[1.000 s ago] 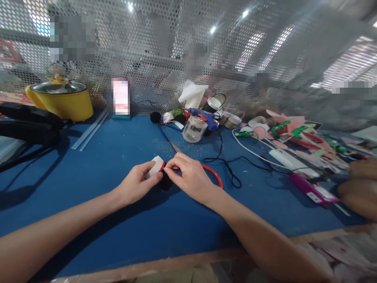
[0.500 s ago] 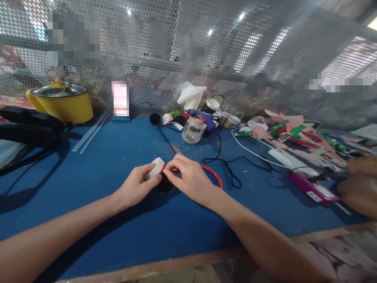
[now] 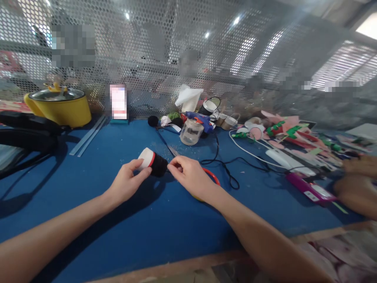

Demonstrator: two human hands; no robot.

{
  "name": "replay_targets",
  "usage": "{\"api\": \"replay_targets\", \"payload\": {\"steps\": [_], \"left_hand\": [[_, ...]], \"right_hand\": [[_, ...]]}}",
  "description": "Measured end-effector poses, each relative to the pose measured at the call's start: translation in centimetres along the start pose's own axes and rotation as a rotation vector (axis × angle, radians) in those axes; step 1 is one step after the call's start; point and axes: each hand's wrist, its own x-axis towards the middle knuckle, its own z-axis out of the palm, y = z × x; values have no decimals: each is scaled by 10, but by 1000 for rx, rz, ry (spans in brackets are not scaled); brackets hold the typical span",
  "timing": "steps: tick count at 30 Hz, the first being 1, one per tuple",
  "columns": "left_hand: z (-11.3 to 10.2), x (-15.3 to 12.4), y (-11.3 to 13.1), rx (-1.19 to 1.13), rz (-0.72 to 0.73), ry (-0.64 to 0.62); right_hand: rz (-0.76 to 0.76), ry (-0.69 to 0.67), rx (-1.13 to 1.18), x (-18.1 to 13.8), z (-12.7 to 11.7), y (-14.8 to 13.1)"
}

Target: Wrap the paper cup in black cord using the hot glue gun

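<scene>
My left hand is closed on a small piece with a white cap, a red band and a black fuzzy ball, lifted a little off the blue table. Just right of it, my right hand pinches something thin at the ball's right side; I cannot make out what. A red hoop lies on the table, partly hidden under my right hand.
A clear jar and a blue glue gun stand behind, with a black cable trailing forward. A yellow pot sits far left. Felt scraps and a magenta tool lie right. Another person's hands are at the right edge. A mesh wall backs the table.
My left hand has raised the black, red and white piece off the table and turned it. My right hand has shifted slightly right, staying pinched at the ball's side.
</scene>
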Motion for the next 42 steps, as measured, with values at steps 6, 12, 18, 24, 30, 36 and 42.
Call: {"api": "replay_targets", "payload": {"steps": [6,12,18,24,30,36,42], "left_hand": [[-4,2,1,2,11,128],[-12,6,8,-93,-34,228],[-21,9,11,-90,0,324],[-29,15,13,-252,50,429],[-19,11,10,-404,-62,306],[-10,1,6,-488,-121,122],[-12,2,0,-502,-156,81]], "right_hand": [[198,-251,252,2,6,8],[139,-361,361,-1,-3,-2],[-86,-270,84,-3,-5,-4],[-111,-82,-59,30,2,3],[63,0,-158,137,17,16],[175,5,-372,211,52,35],[168,-129,-491,244,66,53]]}}
